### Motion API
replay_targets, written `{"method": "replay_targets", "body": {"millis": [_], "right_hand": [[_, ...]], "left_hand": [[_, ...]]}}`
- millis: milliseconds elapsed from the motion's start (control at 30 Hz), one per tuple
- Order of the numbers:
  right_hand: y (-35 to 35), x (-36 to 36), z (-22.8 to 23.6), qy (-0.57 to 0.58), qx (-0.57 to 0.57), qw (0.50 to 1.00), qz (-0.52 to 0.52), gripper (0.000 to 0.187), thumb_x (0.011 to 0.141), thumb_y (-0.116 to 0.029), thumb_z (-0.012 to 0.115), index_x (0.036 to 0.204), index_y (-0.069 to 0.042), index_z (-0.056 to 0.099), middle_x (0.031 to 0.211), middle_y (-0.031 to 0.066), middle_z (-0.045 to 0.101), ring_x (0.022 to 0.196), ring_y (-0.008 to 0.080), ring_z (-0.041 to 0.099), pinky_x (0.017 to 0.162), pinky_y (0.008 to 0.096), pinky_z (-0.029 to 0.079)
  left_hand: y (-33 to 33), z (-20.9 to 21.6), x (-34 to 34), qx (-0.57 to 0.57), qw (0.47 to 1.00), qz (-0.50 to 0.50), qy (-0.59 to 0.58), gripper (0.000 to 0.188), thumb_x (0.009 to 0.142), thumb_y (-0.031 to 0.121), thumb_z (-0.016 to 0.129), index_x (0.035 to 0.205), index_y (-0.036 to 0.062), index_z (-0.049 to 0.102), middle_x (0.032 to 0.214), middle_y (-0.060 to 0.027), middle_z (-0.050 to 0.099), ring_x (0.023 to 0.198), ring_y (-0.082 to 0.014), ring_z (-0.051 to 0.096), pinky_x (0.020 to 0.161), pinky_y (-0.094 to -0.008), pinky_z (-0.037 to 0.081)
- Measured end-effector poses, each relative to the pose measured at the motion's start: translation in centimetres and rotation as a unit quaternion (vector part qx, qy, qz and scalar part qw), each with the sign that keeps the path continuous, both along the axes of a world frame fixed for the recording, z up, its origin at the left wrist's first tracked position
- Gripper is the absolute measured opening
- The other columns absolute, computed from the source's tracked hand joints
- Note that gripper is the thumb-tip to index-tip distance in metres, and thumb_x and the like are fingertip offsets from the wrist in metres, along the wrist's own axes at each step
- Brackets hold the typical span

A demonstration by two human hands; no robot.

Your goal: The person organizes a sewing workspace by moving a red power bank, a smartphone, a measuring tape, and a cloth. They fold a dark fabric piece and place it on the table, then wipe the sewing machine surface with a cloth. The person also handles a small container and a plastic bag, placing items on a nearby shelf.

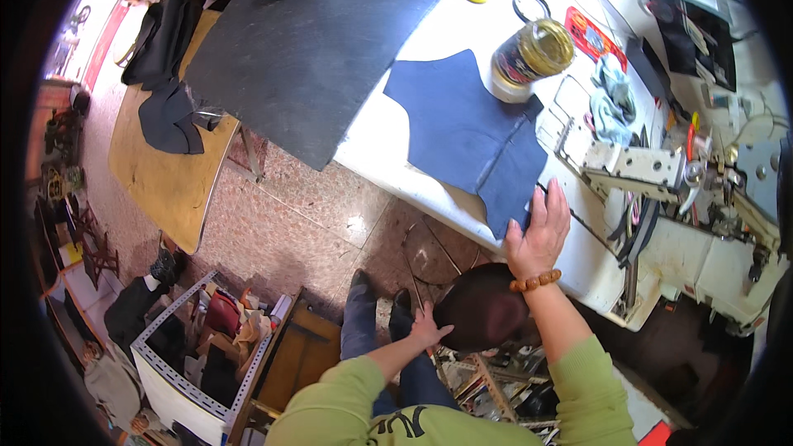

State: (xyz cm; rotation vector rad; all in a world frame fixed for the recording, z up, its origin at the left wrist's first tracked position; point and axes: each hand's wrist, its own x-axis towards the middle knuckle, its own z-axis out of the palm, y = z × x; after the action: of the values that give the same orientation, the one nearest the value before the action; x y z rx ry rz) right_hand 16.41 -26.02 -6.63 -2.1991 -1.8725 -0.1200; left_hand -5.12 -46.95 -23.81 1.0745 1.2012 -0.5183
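On the white work table, a dark blue cut piece of leather or similar sheet (pixel 450 128) lies flat, with a seam-like line across its right part. My right hand (pixel 541 227), with a beaded bracelet at the wrist, rests at its near right edge, fingers stretched out. Lower down, my left hand (pixel 428 330) is beside a dark round stool seat (pixel 483 306), thumb and fingers apart; whether it touches the seat, I cannot tell. A jar of yellowish paste or glue (pixel 533 54) stands at the far edge of the blue piece.
A sewing machine (pixel 636 165) stands at the right, a light blue cloth (pixel 611 103) behind it. A large black sheet (pixel 289 58) overhangs the table's left side. A wooden table (pixel 161 173) with dark pieces and a scrap-filled bin (pixel 178 306) are at the left. Black tape roll (pixel 530 7) lies farther back.
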Motion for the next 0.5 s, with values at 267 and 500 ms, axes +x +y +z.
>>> {"method": "replay_targets", "body": {"millis": [267, 500], "right_hand": [[-0.2, 0.3, -0.6, -0.021, 0.01, 1.0, 0.01, 0.06, 0.087, -0.035, 0.054, 0.137, -0.005, 0.043, 0.148, 0.0225, 0.037, 0.134, 0.0423, 0.037, 0.109, 0.0552, 0.029], [-0.2, 0.1, -0.4, -0.023, 0.006, 1.0, 0.001, 0.059, 0.084, -0.032, 0.055, 0.135, -0.004, 0.044, 0.148, 0.0222, 0.038, 0.134, 0.0426, 0.037, 0.11, 0.056, 0.029]], "left_hand": [[0.7, -1.0, 8.8, -0.087, 0.985, -0.118, 0.089, 0.08, 0.095, 0.035, 0.05, 0.154, 0.0014, 0.007, 0.159, -0.0188, 0.022, 0.127, -0.0413, 0.05, 0.099, -0.0468, 0.045], [11.4, -4.3, 4.6, 0.018, 0.952, -0.276, -0.134, 0.054, 0.093, 0.045, 0.051, 0.133, 0.0094, 0.055, 0.131, -0.017, 0.058, 0.115, -0.0358, 0.059, 0.095, -0.0446, 0.049]]}}
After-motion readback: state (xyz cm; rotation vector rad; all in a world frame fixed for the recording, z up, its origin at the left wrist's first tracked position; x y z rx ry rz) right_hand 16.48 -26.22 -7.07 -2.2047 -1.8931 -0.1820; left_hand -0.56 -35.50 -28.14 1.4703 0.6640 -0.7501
